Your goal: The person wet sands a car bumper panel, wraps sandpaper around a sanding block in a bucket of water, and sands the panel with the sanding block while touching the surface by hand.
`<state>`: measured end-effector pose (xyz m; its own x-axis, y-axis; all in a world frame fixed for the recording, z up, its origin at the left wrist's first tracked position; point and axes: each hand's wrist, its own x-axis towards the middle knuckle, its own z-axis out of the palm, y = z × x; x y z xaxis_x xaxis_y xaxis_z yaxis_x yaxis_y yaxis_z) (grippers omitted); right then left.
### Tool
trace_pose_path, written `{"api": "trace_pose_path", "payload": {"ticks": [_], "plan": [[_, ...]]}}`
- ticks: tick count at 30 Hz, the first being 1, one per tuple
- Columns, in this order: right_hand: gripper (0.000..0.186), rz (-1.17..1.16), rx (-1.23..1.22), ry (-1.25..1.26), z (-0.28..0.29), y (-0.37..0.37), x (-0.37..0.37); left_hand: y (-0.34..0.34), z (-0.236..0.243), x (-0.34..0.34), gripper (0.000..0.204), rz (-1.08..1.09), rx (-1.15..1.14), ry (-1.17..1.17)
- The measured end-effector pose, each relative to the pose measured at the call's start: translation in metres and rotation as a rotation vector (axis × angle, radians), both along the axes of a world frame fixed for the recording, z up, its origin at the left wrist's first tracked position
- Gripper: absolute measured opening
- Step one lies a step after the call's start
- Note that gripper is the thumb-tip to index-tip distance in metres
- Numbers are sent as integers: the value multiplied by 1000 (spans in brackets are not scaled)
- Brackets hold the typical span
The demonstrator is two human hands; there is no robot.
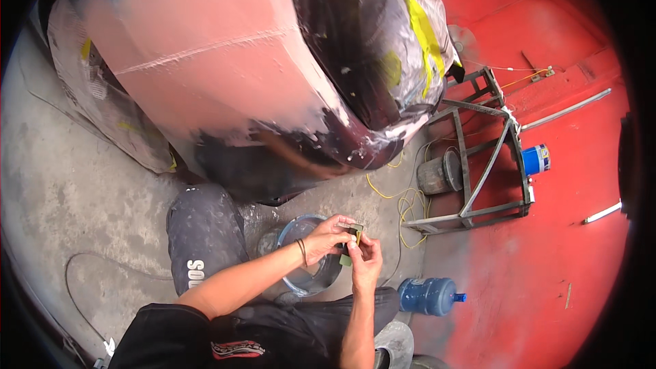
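Note:
My left hand (326, 240) and my right hand (367, 262) meet above a round basin (298, 221). Between their fingers is a small dark sanding pad (353, 232) with a yellow strip and a green flap (346, 260) hanging below it. Fingers of both hands pinch it, so part of its shape is hidden. Beyond the hands stands a dark car body (273, 171), its panel (205, 34) coated in pink with a raised line across it. Neither hand touches the car.
A masked wheel (102, 89) and masked window (403, 34) flank the panel. On the right are a metal frame (471, 157), a dark bucket (441, 172), a blue bucket (535, 160), a yellow hose (410, 208) and a blue water jug (427, 296) by the red wall.

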<state>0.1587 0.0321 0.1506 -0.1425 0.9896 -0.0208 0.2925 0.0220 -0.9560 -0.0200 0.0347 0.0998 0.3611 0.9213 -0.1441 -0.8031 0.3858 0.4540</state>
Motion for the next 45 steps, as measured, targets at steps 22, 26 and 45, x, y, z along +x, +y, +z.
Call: {"api": "trace_pose_path", "payload": {"ticks": [22, 26, 45], "plan": [[38, 44, 621, -313, 208, 103, -139, -32, -112, -3, 38, 30, 890, 1886], [38, -2, 528, -382, 216, 98, -156, -35, -116, -7, 40, 49, 841, 1799], [38, -34, 728, -410, 212, 64, -173, -36, -110, 0, 44, 5, 851, 1815]]}}
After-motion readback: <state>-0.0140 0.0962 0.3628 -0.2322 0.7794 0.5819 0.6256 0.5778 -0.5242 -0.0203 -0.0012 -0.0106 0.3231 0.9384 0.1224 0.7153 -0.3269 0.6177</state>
